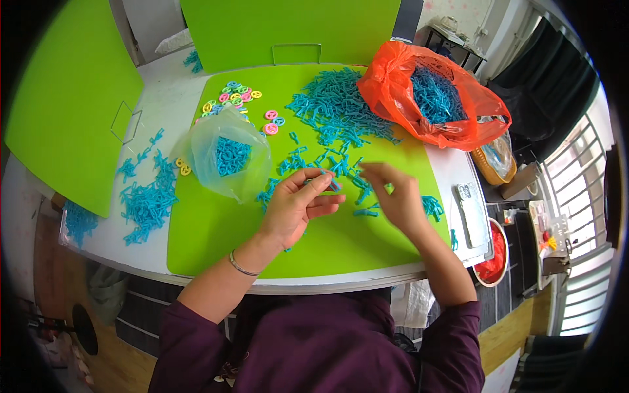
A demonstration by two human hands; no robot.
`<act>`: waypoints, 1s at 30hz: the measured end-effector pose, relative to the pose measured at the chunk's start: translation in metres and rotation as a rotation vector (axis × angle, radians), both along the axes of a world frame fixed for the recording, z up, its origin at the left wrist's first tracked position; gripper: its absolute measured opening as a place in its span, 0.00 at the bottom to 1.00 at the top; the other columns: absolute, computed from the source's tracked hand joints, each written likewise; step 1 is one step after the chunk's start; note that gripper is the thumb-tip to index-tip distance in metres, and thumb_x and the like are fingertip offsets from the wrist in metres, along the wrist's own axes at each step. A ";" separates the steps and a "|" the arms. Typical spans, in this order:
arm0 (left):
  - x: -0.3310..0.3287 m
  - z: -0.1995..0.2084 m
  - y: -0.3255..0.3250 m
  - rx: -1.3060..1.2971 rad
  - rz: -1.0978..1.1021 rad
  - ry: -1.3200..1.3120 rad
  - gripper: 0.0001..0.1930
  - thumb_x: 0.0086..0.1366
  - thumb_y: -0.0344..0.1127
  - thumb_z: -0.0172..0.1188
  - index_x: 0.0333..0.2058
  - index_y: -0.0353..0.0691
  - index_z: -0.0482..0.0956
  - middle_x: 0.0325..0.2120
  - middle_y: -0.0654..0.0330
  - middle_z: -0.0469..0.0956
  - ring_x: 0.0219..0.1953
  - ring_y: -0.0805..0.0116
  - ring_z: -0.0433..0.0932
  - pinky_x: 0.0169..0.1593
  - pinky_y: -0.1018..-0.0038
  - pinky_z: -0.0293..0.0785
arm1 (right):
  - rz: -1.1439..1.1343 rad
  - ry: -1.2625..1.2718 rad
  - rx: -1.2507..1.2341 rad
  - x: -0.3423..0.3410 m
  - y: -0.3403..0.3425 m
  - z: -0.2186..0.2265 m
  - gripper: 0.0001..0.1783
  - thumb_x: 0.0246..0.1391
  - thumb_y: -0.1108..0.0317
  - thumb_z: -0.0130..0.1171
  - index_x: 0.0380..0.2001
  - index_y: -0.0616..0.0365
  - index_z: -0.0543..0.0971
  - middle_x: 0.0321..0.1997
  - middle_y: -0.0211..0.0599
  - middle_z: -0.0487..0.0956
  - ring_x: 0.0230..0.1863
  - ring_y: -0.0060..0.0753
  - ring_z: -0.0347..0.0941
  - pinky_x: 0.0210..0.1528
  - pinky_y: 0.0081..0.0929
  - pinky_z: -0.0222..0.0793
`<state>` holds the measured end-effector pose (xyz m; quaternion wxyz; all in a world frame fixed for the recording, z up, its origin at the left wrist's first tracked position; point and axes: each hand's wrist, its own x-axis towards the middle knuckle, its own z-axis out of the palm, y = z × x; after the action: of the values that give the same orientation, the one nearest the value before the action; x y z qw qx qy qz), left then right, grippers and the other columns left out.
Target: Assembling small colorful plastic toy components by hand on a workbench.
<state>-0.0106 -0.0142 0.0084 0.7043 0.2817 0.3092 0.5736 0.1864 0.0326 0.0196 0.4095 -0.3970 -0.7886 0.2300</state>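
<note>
At the left, a loose cluster of turquoise clips [147, 200] lies on the white tabletop [157, 92]. Next, a translucent bag [203, 154], mouth open, holds further turquoise parts on the green mat [327, 255]. Multicoloured discs [246, 97] lie just behind the bag. The left hand [290, 206] is above the mat; its grip is closed, thumb to index finger, on 1 turquoise piece [333, 186], which projects to the right. Behind it, a large turquoise heap [347, 101] covers the rear of the mat. The right hand [401, 196] is near the piece, fingers curled and blurred; whether its grip holds anything cannot be determined. An open red bag [383, 78] of turquoise parts stands at the right rear.
</note>
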 end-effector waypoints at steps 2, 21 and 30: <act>-0.003 0.002 0.001 0.033 -0.034 0.035 0.11 0.61 0.31 0.56 0.41 0.37 0.71 0.32 0.59 0.77 0.32 0.67 0.79 0.37 0.75 0.79 | -0.054 -0.186 0.094 0.010 0.024 0.005 0.10 0.51 0.73 0.55 0.38 0.60 0.79 0.32 0.40 0.78 0.34 0.36 0.76 0.38 0.29 0.70; 0.006 -0.002 -0.005 0.288 -0.025 0.600 0.34 0.54 0.22 0.60 0.58 0.42 0.55 0.29 0.59 0.73 0.31 0.71 0.77 0.34 0.79 0.74 | 0.305 0.405 -0.872 0.006 0.028 -0.005 0.11 0.48 0.73 0.62 0.36 0.63 0.78 0.36 0.31 0.79 0.30 0.21 0.72 0.36 0.20 0.69; 0.004 -0.009 0.001 0.212 -0.001 0.512 0.38 0.53 0.21 0.60 0.60 0.44 0.52 0.34 0.55 0.74 0.31 0.69 0.77 0.35 0.77 0.75 | 0.395 0.418 -0.979 -0.005 0.015 -0.004 0.08 0.50 0.71 0.60 0.35 0.60 0.79 0.35 0.31 0.79 0.33 0.21 0.72 0.38 0.20 0.68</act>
<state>-0.0068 -0.0134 -0.0001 0.5700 0.4900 0.4153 0.5123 0.1819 0.0472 0.0154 0.2742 -0.3316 -0.5513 0.7148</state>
